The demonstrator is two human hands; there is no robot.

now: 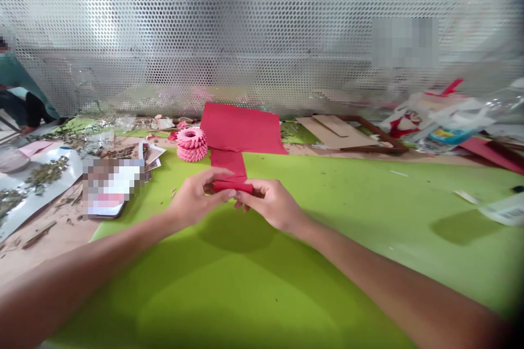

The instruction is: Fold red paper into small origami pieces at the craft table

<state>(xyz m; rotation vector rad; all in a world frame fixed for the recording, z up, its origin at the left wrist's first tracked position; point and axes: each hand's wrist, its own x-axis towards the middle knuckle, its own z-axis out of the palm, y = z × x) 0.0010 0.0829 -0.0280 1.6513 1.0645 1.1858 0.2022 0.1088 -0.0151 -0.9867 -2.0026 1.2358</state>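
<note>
Between my two hands is a red paper strip [228, 163], its near end rolled or folded into a small flat bundle. My left hand [200, 194] grips the left end of that bundle, thumb in front and fingers behind. At the right end my right hand [273, 203] pinches it the same way, some fingertips showing below. The strip runs away from me toward a large red sheet [243, 126]; whether the two are joined I cannot tell. Just left of the strip stands a pink paper piece [191, 144] with toothed, layered edges and a hole on top.
A green sheet [347, 218] covers the table. To the left lie a blurred-out phone-like object [108, 207] and dried plant bits [47, 170] on white plastic. Brown cardboard [344, 133], plastic bags [434, 117] and a white bottle [505, 208] are on the right. Behind rises a perforated metal panel [245, 27]. A person [24, 87] is far left.
</note>
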